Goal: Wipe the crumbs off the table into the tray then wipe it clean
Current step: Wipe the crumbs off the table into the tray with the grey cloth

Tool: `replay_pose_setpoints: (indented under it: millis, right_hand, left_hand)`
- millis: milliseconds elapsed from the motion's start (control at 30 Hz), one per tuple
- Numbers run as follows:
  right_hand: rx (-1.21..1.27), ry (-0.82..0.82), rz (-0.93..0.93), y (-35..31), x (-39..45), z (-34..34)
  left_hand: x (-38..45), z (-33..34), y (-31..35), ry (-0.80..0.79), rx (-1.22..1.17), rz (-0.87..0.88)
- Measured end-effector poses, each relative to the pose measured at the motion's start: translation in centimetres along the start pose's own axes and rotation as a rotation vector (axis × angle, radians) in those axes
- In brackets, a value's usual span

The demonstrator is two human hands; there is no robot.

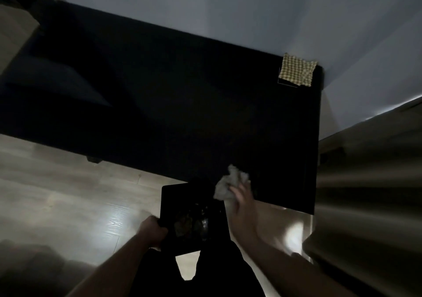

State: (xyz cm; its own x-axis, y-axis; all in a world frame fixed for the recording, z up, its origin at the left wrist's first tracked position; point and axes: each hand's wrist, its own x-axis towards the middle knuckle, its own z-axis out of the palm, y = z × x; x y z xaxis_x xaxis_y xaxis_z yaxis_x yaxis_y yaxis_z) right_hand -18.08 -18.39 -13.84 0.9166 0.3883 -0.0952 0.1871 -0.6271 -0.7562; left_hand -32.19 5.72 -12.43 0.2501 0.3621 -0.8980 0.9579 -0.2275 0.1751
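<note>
Table top [182,95]: so dark that no crumbs can be made out on it; its left end is cut off by the picture's edge.
Tray [182,196]: near edge hidden behind dark clothing; the mottled stuff in it is too dim to name.
Right hand [243,202]: blurred; fingertips lost in the crumpled white cloth [228,183], so the grip is unclear.
Left hand [151,229]: fingers wrapped round the tray's left edge, their tips hidden under it.
Checked cloth [296,72]: whatever lies beneath it shows only as a thin pale outline.
Forearms: both cut off by the bottom edge.
</note>
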Motion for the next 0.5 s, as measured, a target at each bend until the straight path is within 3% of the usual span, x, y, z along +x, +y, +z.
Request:
replay_pose_setpoints:
  millis: [133,200,333,500]
  right_hand:
    - [0.116,-0.336,-0.025,-5.6,-3.4,4.1]
    - [0.113,-0.402,-0.063,-7.3,-4.1,4.9]
    - [0.205,-0.206,0.144,-9.2,-2.0,3.8]
    - [0.078,0.017,0.255,-8.2,2.4,-0.3]
  left_hand:
    - [-0.5,-0.5,-1.0,0.01,-0.003,0.002]
    - [-0.9,-1.1,-1.6,0.02,0.004,0.01]
    - [-1.7,-2.7,-3.8,0.023,-0.012,0.009]
    - [-2.2,-5.3,-7.3,0.026,-0.04,0.005]
